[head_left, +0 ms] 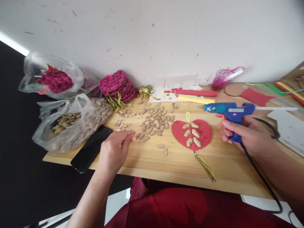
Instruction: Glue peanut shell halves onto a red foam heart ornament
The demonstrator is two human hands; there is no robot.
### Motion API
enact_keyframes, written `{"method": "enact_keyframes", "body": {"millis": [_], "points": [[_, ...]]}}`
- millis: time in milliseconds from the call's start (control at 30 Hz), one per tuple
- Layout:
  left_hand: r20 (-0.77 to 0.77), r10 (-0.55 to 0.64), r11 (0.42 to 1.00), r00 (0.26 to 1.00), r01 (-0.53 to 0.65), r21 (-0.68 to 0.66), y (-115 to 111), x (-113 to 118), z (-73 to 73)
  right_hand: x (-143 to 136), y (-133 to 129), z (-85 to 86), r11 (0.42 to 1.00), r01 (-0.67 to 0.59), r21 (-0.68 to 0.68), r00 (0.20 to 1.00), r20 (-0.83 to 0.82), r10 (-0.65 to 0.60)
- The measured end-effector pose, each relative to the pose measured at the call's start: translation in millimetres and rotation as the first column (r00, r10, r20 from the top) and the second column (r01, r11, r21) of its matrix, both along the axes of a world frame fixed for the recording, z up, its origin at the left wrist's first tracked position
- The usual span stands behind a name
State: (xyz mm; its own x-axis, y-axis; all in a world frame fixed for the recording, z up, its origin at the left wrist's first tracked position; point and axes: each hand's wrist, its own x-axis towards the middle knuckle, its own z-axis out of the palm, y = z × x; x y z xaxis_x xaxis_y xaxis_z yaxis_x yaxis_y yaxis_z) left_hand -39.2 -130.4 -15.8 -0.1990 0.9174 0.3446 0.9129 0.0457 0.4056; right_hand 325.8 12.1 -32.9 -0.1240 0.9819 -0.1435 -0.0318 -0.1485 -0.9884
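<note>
My right hand (247, 133) grips a blue glue gun (228, 109), its nozzle pointing left and a white glue stick (276, 108) sticking out at the back. Left of it lies a red heart-shaped piece (177, 131) bearing two columns of peanuts (196, 133), with a yellow loop on top and a yellow-green tassel (205, 166) below. My left hand (116, 148) is closed with its fingertips together at the left edge of a loose peanut pile (155, 118); whatever they may hold is hidden. Two peanuts (166, 151) lie apart, between the pile and the heart.
At left are a plastic bag of peanuts (95, 110) and a black phone (91, 148). Behind stand stacked purple peanut-covered pieces (116, 84). Rolled red paper (197, 92) and a pink-stained cup (219, 79) are at the back. The gun's black cord (258, 177) hangs over the front edge.
</note>
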Motion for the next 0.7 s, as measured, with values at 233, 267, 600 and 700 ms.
{"method": "enact_keyframes", "body": {"millis": [233,267,600,700], "points": [[0.061,-0.099,0.994,0.993,0.096,0.045,-3.8,12.9,-9.8,0.5,1.8,0.3,1.000,-0.022,-0.012,0.999,0.038,0.022],[0.061,-0.113,0.993,0.992,0.110,0.046,-3.6,15.3,-11.3,0.3,1.8,0.4,1.000,-0.021,-0.013,0.999,0.039,0.022],[0.109,-0.190,0.981,0.976,0.194,-0.028,-5.0,22.8,-15.7,0.2,1.2,2.5,0.999,-0.002,-0.041,0.999,0.039,0.004],[0.106,-0.129,0.992,0.986,0.129,0.002,-8.1,12.7,-10.2,2.6,1.5,0.1,0.999,-0.012,-0.047,1.000,0.027,0.013]]}}
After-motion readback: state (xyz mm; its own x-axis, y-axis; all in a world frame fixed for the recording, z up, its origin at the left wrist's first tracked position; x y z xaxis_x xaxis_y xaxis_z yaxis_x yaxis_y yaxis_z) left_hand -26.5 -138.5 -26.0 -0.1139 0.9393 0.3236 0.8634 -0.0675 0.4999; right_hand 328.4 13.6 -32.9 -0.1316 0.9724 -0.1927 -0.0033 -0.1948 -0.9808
